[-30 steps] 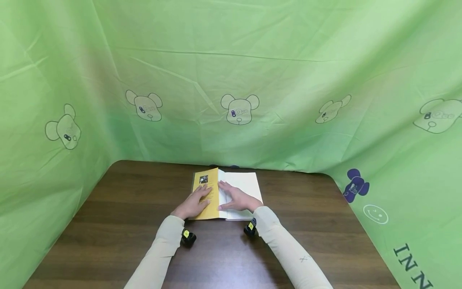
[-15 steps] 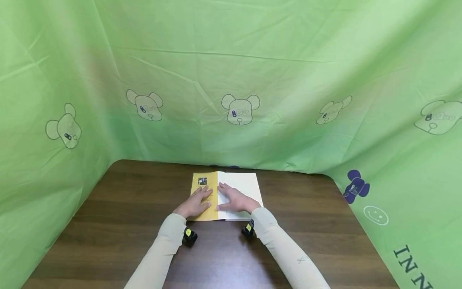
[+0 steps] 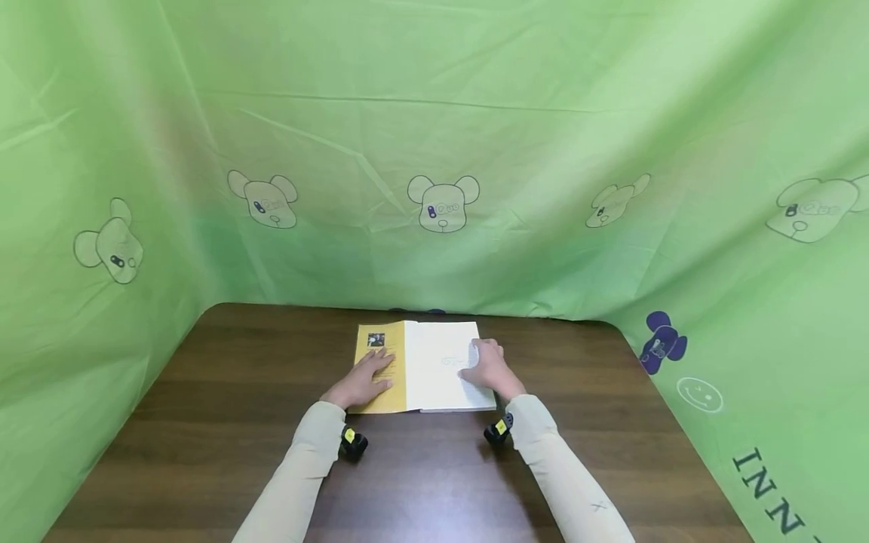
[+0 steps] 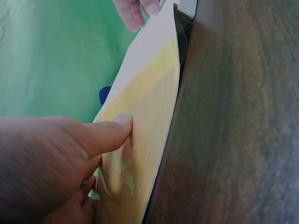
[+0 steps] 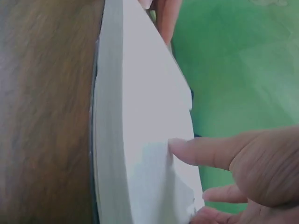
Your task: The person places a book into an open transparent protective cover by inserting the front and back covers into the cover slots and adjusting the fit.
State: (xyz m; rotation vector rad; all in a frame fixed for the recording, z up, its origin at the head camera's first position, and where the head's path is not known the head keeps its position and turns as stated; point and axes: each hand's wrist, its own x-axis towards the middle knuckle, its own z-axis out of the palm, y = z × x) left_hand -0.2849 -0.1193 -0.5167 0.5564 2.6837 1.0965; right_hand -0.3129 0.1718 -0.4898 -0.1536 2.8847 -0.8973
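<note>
An open book (image 3: 434, 386) lies on the table, its thick block of white pages (image 5: 149, 93) on the right. On its left side is a yellow flap (image 3: 397, 371) bearing a small dark photo (image 3: 376, 339) and lines of text. My left hand (image 3: 363, 381) rests on this flap with its fingers extended; the left wrist view shows the thumb (image 4: 112, 135) lying on the yellow surface. My right hand (image 3: 490, 368) is at the book's right edge. Its thumb touches the white page, and the other fingers reach the far outer edge, apart from the thumb.
A brown wooden table (image 3: 271, 362) carries the book close to its back edge. Green cloth (image 3: 434, 136) printed with bear heads hangs behind and along both sides. Each wrist wears a black camera, such as the left one (image 3: 354, 445).
The yellow flap, raised at its inner edge at first, has flattened. My right hand has moved right from the middle fold to the book's outer edge, while my left hand stays on the flap.
</note>
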